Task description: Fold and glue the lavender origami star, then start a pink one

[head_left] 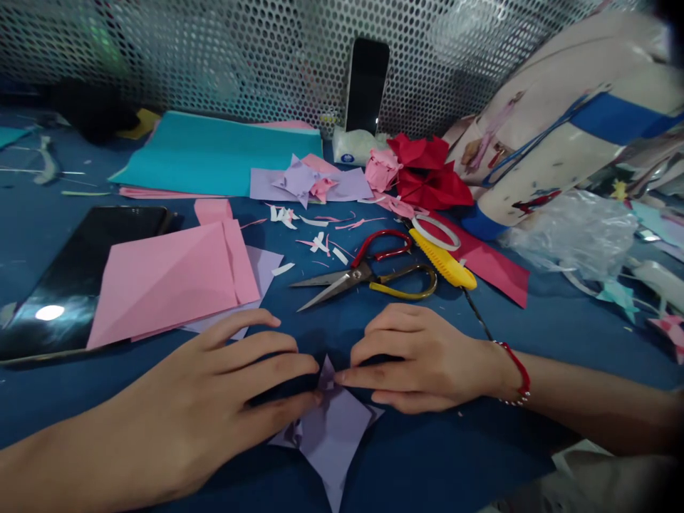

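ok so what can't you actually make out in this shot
Head view, the only one:
Fold of the lilac paper: under the fingertips of the left hand and right hand, so pinching or just pressing is unclear.
The dark screen at left: only glare, nothing readable.
The patterned white and blue thing at right: blurred, cut off by the frame edge.
Behind the perforated panel: blurred shapes only.

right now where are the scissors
In the head view the scissors lie mid-table, just beyond the right hand, blades pointing left toward the pink paper, with the yellow cutter beside their handles.
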`<state>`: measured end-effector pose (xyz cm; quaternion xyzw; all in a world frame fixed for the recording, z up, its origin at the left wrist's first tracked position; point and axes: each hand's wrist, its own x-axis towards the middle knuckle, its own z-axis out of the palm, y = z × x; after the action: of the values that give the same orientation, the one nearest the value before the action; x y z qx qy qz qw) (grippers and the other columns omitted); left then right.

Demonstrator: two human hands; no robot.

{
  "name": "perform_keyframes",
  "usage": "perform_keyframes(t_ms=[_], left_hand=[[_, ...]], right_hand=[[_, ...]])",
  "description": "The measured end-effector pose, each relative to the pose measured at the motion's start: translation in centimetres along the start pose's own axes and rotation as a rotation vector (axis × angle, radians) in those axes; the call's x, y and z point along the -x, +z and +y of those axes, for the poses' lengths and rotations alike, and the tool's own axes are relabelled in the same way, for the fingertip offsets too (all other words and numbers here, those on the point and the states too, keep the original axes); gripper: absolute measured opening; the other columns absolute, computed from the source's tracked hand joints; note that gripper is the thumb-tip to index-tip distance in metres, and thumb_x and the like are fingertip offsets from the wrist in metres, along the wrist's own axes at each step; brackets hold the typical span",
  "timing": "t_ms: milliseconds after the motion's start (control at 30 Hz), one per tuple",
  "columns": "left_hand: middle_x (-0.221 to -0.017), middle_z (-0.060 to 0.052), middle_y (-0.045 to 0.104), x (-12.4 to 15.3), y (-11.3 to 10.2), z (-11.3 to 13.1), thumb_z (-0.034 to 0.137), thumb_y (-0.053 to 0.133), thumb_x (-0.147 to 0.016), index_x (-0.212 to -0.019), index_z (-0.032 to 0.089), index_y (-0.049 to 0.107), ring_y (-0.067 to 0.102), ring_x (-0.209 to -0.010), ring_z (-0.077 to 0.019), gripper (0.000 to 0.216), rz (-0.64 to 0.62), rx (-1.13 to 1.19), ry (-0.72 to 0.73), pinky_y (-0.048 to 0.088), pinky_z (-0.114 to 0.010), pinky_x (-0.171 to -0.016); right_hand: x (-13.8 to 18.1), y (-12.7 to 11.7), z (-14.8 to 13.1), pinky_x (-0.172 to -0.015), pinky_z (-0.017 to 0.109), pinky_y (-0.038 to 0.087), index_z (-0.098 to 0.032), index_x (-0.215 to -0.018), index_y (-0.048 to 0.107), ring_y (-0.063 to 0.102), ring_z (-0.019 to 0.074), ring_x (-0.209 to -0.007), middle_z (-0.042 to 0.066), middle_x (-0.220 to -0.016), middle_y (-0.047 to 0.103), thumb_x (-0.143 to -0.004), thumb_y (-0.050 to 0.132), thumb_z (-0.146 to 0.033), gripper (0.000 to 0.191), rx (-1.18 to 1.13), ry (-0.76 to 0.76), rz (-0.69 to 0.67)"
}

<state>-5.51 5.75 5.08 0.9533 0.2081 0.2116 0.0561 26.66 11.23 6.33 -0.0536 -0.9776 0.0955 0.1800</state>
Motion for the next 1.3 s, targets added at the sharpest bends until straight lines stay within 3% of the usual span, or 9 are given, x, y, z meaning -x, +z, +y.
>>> perform_keyframes(t_ms=[433,700,900,1067,1300], left_hand=[[-0.127,0.003,0.080,0.0,0.0,0.0,0.019,0.038,-0.116,-0.132,0.033,0.077,0.066,-0.119,-0.0199,0.045,-0.002,0.010,-0.018,0.011,-0.036,-0.139],[-0.126,0.001,0.080,-0.5,-0.6,-0.3,0.004,0.039,-0.108,-0.130,0.024,0.075,0.066,-0.117,-0.0179,0.047,0.039,-0.041,0.004,0.027,-0.033,-0.131],[-0.121,-0.001,0.079,0.2,-1.1,-0.9,0.002,0.042,-0.103,-0.131,0.024,0.073,0.063,-0.112,-0.0217,0.047,0.017,-0.119,0.009,0.031,-0.039,-0.127],[-0.110,0.000,0.078,0.1,-0.8,0.3,-0.001,0.040,-0.101,-0.132,0.024,0.071,0.064,-0.107,-0.0210,0.050,0.083,-0.094,-0.028,0.035,-0.039,-0.124],[-0.115,0.004,0.082,0.1,-0.3,2.2,0.004,0.041,-0.104,-0.132,0.025,0.073,0.066,-0.112,-0.0165,0.048,0.137,0.109,-0.059,0.031,-0.035,-0.129]], right_hand=[[-0.2,-0.1,0.0,-0.093,0.036,0.050,-0.019,-0.131,0.076,0.064,0.0183,-0.107,0.005,-0.116,0.080,-0.122,0.044,-0.036,0.037,-0.069,0.008,-0.019],[-0.3,-0.3,0.2,-0.091,0.030,0.054,-0.019,-0.114,0.075,0.064,0.0151,-0.094,0.003,-0.102,0.080,-0.118,0.059,-0.033,0.022,-0.080,0.003,0.161],[-0.2,0.1,0.5,-0.086,0.030,0.053,-0.020,-0.103,0.074,0.061,0.0156,-0.088,0.002,-0.096,0.077,-0.113,0.068,-0.036,0.020,-0.049,0.040,0.210],[-0.3,0.4,0.9,-0.085,0.030,0.052,-0.019,-0.101,0.076,0.061,0.0163,-0.088,0.003,-0.097,0.076,-0.112,0.070,-0.036,0.022,-0.059,0.041,0.167],[-0.5,0.5,1.2,-0.088,0.031,0.053,-0.019,-0.106,0.078,0.061,0.0170,-0.091,0.004,-0.100,0.075,-0.115,0.064,-0.032,0.021,0.008,0.055,0.179]])
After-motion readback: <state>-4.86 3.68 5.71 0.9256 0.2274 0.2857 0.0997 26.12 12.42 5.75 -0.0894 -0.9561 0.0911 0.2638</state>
